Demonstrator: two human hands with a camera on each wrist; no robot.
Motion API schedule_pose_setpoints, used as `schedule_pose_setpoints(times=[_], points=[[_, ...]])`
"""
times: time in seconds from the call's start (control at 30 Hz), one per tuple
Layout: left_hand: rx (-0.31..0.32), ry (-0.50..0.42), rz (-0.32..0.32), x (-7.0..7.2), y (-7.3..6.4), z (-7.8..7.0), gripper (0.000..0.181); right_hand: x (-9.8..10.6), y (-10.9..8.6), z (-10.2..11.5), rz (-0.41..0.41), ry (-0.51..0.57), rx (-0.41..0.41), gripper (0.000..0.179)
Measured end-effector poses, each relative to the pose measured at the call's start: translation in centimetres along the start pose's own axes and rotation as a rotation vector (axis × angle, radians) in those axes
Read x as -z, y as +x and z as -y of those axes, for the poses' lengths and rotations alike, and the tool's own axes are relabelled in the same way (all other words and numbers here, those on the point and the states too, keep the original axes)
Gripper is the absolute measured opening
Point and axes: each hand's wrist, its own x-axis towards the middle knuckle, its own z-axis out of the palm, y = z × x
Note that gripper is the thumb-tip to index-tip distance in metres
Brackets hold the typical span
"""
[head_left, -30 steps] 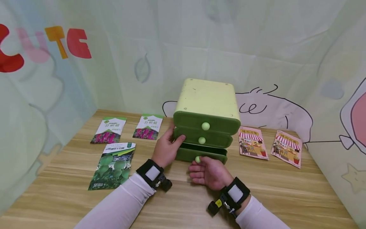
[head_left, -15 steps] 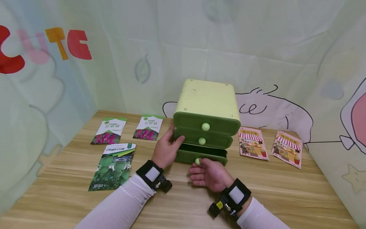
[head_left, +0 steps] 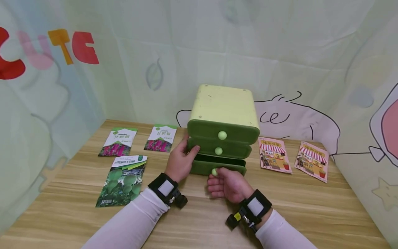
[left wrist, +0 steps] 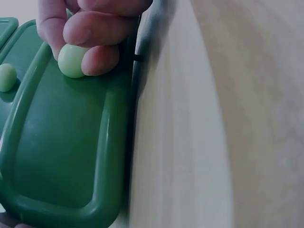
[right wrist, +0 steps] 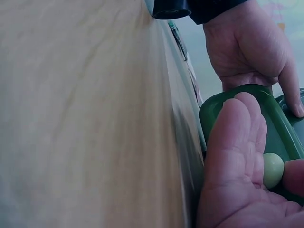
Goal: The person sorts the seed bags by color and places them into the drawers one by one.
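A small three-drawer cabinet (head_left: pixel 225 105) with a cream body and green fronts stands at the back middle in the head view. Its bottom drawer (head_left: pixel 202 168) is pulled partly out, a dark gap showing above the front. My right hand (head_left: pixel 230 185) pinches that drawer's pale green knob (left wrist: pixel 71 61) between thumb and finger, the other fingers reaching out below. At the cabinet's left side my left hand (head_left: pixel 181 162) grips the edge, thumb on the middle drawer (head_left: pixel 205 146) and fingers along the side, partly hidden. The top and middle drawers are pushed in.
On the wooden table (head_left: pixel 199 221), left of the cabinet, lie two flower seed packets, one (head_left: pixel 119 141) beside the other (head_left: pixel 160 138), and a larger green packet (head_left: pixel 122 180). Two pink packets, one (head_left: pixel 275 154) nearer the cabinet and another (head_left: pixel 312 161), lie right. A printed curtain (head_left: pixel 217 52) hangs behind.
The cabinet and its bottom drawer have shifted slightly back and left, and the right hand has moved slightly with the knob. Both hands keep their hold.
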Motion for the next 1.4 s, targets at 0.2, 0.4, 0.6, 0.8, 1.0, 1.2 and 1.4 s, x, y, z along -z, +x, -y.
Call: schedule_pose_setpoints(times=[0.2,0.4,0.6,0.8,1.0,1.2,1.4], points=[[0.019,0.033,0.006,0.0,0.2,0.3,0.062,0.2,0.5,0.2,-0.007,0.008,-0.010,0.031],[0.022,0.041,0.006,0.1,0.4,0.3,0.063,0.3,0.7,0.4,-0.003,0.008,-0.015,0.031],[0.021,0.049,-0.015,-0.1,0.6,0.3,0.063,0.1,0.4,0.3,0.004,0.005,-0.024,0.031],[0.029,0.042,-0.025,-0.2,0.7,0.2,0.064,0.1,0.1,0.0,0.001,-0.005,-0.027,0.032],[0.032,0.042,-0.036,-0.3,0.7,0.2,0.063,-0.1,-0.3,-0.1,0.007,-0.018,-0.032,0.033],[0.033,0.012,-0.018,-0.2,0.8,0.2,0.064,-0.2,-0.6,-0.4,0.013,-0.024,-0.033,0.034],[0.041,-0.019,0.022,0.4,1.1,0.1,0.064,-0.4,-1.0,-0.6,0.019,-0.021,-0.028,0.033]])
